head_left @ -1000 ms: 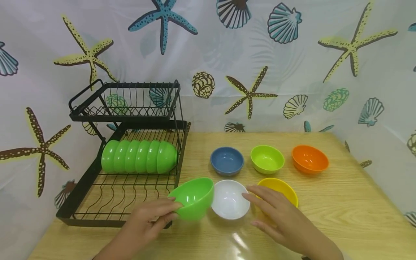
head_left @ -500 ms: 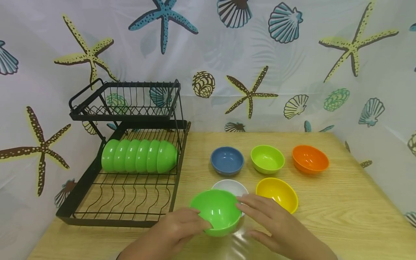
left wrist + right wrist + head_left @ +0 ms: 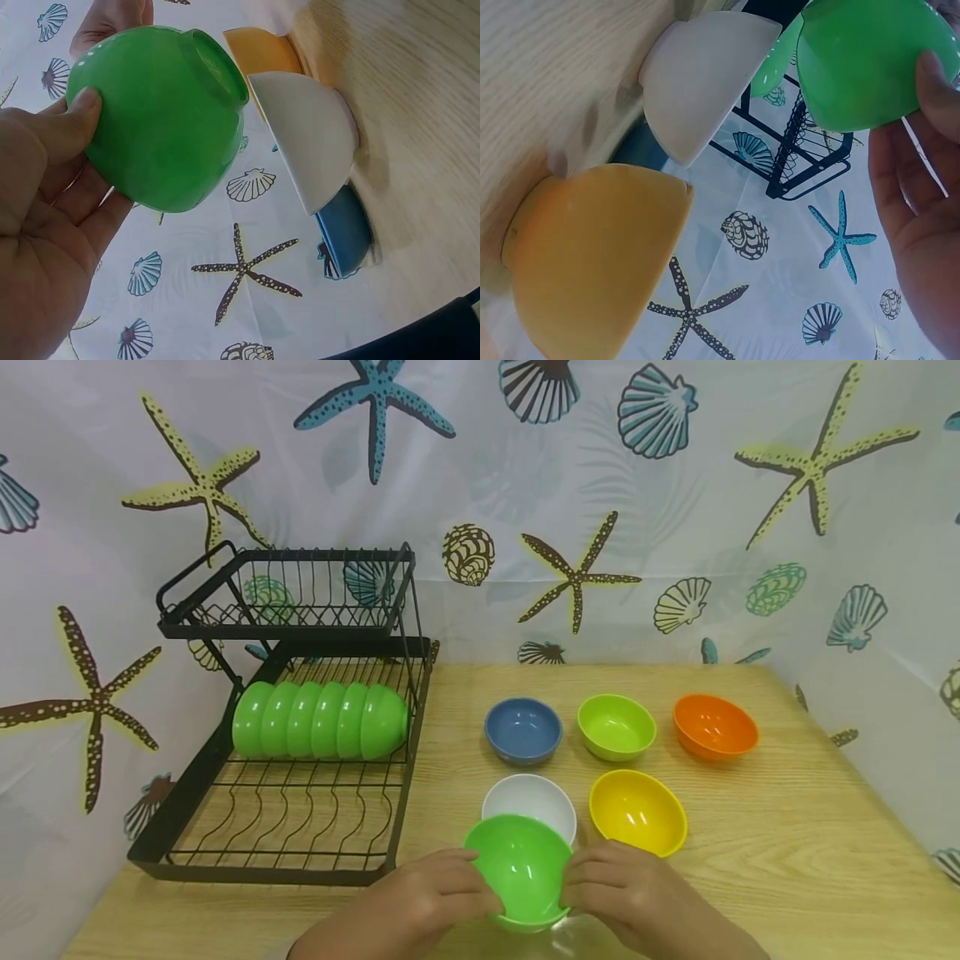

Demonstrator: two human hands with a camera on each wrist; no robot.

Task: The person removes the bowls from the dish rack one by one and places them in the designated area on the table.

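Observation:
A bright green bowl (image 3: 521, 870) is held up between both hands in front of the white bowl (image 3: 528, 800), whose near side it overlaps in the head view. My left hand (image 3: 427, 897) grips its left rim, thumb on the outside in the left wrist view. At the right rim, my right hand (image 3: 626, 893) pinches the same bowl, thumb against its outer wall in the right wrist view. The yellow bowl (image 3: 637, 812) sits on the table just beyond my right hand. Seen from the left wrist, the green bowl (image 3: 157, 124) hangs apart from the tabletop.
A black two-tier dish rack (image 3: 273, 872) stands at the left, with several nested green bowls (image 3: 318, 722) on edge in its lower tier. Blue (image 3: 523, 731), lime (image 3: 617, 727) and orange bowls (image 3: 715, 727) line the back of the wooden table (image 3: 810, 835). A patterned curtain hangs behind.
The green bowl has moved right and nearer the body, away from the rack, carried by my left hand. My right hand has come in and taken hold of its right rim.

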